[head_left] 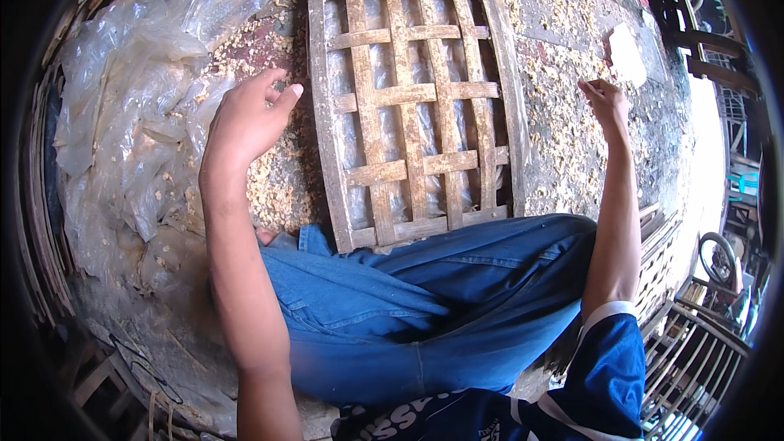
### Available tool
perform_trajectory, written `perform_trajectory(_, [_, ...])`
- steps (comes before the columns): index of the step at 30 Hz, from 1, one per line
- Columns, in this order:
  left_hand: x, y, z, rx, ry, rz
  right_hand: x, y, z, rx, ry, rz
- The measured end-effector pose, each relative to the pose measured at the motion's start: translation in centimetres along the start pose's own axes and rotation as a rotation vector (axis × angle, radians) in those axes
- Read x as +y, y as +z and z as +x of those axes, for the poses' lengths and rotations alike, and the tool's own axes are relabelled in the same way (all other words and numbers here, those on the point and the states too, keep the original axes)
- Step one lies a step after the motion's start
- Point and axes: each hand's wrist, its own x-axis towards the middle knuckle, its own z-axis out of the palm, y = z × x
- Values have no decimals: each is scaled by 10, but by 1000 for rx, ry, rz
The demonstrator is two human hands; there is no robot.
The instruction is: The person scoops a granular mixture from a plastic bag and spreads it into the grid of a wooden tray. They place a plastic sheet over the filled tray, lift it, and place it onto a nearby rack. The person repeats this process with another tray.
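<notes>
A lattice of woven bamboo strips (pixel 406 94) in a wooden frame lies lengthwise ahead of my crossed legs, its near end by my jeans. Left of it hovers my left hand (pixel 247 117), fingers bent and thumb apart, with nothing visible between them. My right hand (pixel 607 104) is off to the right of the lattice, with its fingertips drawn together in a pinch; whatever they may hold is too small to make out. Just beyond that hand is a white flat piece (pixel 626 53). Neither hand touches the lattice.
Pale crumbs (pixel 563 73) are scattered over the worn surface on both sides. Crumpled clear plastic sheeting (pixel 122 90) covers the left. Bamboo slats (pixel 698 359) stand at the lower right; a wheel (pixel 719 261) and a turquoise chair (pixel 741 185) show farther right.
</notes>
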Motion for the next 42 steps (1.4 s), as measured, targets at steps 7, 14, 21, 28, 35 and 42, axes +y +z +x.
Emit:
perform_trajectory(7, [8, 4, -1, -20, 3, -11, -17, 0, -3, -23, -1, -10])
perform_trajectory(14, [3, 8, 0, -36, -24, -34, -143, 31, -71, -445, -690, -61])
perform_trajectory(21, [7, 12, 6, 98, 78, -109, -163, 63, -95, -515, -789, -75])
perform_trajectory(28, [12, 2, 11, 218, 32, -218, -122, 52, -54, -182, -689, -13])
perform_trajectory(35, [5, 14, 14, 449, 199, -298, -114, 63, -45, -135, -565, -12])
perform_trajectory(42, [16, 14, 7, 213, 134, -228, -122, 77, -53, 0, -614, -18])
